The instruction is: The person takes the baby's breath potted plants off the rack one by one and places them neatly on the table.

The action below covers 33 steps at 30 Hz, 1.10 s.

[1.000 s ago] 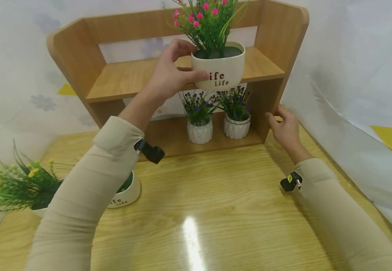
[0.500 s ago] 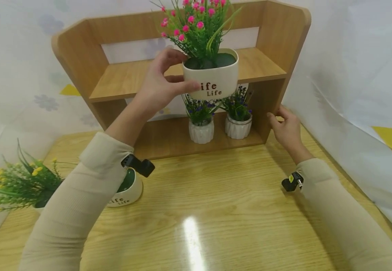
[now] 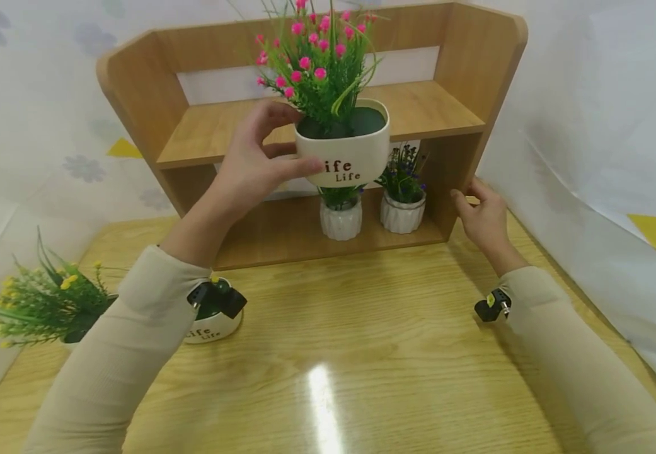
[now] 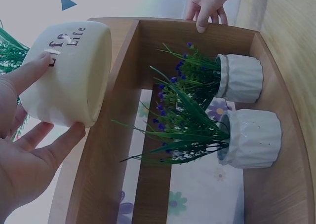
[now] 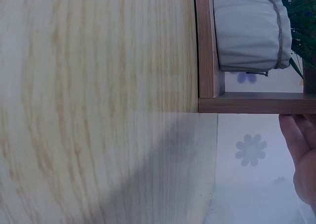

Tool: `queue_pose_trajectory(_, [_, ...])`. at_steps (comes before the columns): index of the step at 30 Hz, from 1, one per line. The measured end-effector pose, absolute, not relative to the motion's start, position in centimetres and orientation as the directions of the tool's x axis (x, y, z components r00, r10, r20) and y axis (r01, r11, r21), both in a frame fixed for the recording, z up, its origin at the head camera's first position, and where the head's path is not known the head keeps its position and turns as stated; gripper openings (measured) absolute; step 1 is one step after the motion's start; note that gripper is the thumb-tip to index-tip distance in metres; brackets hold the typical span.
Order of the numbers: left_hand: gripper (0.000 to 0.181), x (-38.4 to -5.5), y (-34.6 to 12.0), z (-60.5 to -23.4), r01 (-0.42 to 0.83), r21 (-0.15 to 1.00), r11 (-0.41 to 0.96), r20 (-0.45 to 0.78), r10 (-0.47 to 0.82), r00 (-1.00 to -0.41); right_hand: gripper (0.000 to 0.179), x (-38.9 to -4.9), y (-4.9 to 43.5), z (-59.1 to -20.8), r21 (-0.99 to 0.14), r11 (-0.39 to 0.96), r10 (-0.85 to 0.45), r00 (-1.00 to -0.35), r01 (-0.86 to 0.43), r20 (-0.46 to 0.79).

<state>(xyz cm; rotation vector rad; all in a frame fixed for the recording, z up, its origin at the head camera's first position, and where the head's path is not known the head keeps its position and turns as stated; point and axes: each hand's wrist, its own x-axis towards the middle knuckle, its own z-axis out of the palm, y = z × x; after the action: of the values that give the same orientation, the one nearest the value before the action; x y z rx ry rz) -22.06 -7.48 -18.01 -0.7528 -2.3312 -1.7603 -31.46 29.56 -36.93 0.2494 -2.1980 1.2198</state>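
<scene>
Both arms point(image 3: 106, 353) reach forward, the left fingers point(image 4: 66, 141) raised and gripping, the right fingers point(image 5: 295, 139) lower.

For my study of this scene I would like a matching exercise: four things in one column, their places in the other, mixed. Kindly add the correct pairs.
Things
1. Pink-flowered plant
2. Right hand
3. Yellow-flowered plant
4. Small white pots

Places
A. On the lower board of the shelf unit
B. Touching the right side panel
C. At the left of the head view, partly behind a sleeve
D. In the left hand

Pairs: 1-D, 2-B, 3-C, 4-A
</scene>
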Motion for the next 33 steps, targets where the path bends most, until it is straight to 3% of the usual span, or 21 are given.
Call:
queue_pose_trajectory(16, [0.062,-21.1,-9.3,-21.0,0.385,0.880,0.277,0.314,0.269,-0.910,0.026,-31.3,29.5,-36.8,-0.657,0.593,0.097,-0.768,-0.466,0.633])
queue_pose_trajectory(33, [0.069,-20.3,-11.2,-24.5,0.353,0.902,0.250,0.297,0.237,-0.925,0.025,-31.3,29.5,-36.9,-0.676,0.578,0.105,-0.779,-0.457,0.618])
